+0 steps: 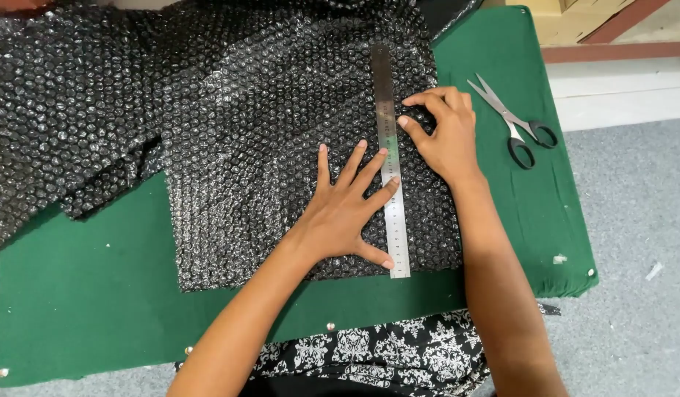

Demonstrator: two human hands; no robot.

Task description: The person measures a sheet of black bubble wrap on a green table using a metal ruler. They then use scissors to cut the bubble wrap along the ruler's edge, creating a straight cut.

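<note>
The bubble wrap (229,110) runs off the top and left edges, so its full extent is unseen. It hides much of the desk (97,294) and, probably, the ruler's (390,154) far tip. The left hand (347,209) covers part of the ruler's markings, too small to read. The cardboard box (575,18) is cut off at the top.

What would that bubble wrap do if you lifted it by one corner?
The bubble wrap would probably flop and drape: it already lies in soft folds. It looks light, which may be why the left hand and ruler are pressing it flat.

Black-handled scissors (517,123) lie on the green table (90,279), apparently closed.
</note>
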